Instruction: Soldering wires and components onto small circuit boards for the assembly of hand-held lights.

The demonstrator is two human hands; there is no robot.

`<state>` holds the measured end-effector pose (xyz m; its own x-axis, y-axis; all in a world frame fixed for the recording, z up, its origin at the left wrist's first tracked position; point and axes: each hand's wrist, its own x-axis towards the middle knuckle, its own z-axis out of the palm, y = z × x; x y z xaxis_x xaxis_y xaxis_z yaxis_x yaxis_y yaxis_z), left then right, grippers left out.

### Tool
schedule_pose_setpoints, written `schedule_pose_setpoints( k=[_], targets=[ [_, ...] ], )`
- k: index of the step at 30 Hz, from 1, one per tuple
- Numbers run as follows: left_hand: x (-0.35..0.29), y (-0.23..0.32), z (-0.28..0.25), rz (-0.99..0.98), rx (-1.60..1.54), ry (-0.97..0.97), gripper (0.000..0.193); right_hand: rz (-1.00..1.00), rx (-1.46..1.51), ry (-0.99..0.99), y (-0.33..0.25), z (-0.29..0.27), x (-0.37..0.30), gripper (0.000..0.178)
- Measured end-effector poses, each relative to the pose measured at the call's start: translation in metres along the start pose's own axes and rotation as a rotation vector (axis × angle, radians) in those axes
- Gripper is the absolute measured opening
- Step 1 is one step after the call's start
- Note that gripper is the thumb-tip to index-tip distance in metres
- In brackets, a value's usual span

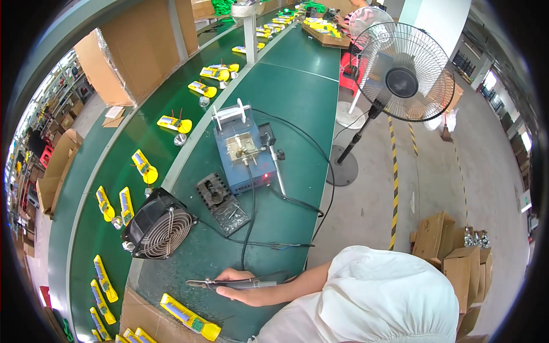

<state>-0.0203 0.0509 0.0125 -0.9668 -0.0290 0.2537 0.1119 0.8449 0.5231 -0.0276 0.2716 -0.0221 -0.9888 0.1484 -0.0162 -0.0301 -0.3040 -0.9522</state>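
My right hand (243,287) comes in from the right below a white sleeve, over the near part of the green bench. Its fingers are wrapped round a slim hand tool (200,283) with a metal nose and a grey handle, which looks like pliers. The nose points left and touches nothing I can make out. Just below and left of it lies a yellow plastic housing (207,330) with a blue cylinder and a small green circuit board inside, its round end toward me. My left hand is out of view.
Ahead stand a blue soldering station (234,166) with cables, a dark tip holder (229,216) and a black fan (163,228). Similar yellow housings (144,166) lie along the green conveyor (86,240) at left. A floor fan (400,80) and cardboard boxes (434,234) stand right; a person (357,11) sits far off.
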Motion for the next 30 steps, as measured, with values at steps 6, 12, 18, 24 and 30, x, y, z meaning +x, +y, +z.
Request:
schedule_pose_setpoints(
  k=[6, 12, 18, 24, 30],
  targets=[
    [-0.031, -0.031, -0.081, -0.394, 0.576, -0.179, 0.060, 0.008, -0.037, 0.005, 0.001, -0.005, -0.001, 0.030],
    [-0.068, -0.078, -0.082, -0.313, 0.547, -0.077, 0.056, -0.059, -0.043, -0.059, -0.001, 0.008, -0.007, 0.026],
    [-0.055, -0.062, -0.075, -0.198, 0.609, -0.105, 0.047, -0.014, -0.068, -0.011, 0.004, 0.005, -0.009, 0.029],
    [-0.078, -0.071, -0.091, 0.013, 0.286, -0.303, 0.039, -0.067, -0.030, -0.045, 0.009, 0.008, -0.010, 0.027],
    [-0.080, -0.067, -0.075, 0.078, 0.192, -0.195, 0.025, -0.100, -0.118, -0.025, 0.005, 0.004, -0.011, 0.027]
  ],
)
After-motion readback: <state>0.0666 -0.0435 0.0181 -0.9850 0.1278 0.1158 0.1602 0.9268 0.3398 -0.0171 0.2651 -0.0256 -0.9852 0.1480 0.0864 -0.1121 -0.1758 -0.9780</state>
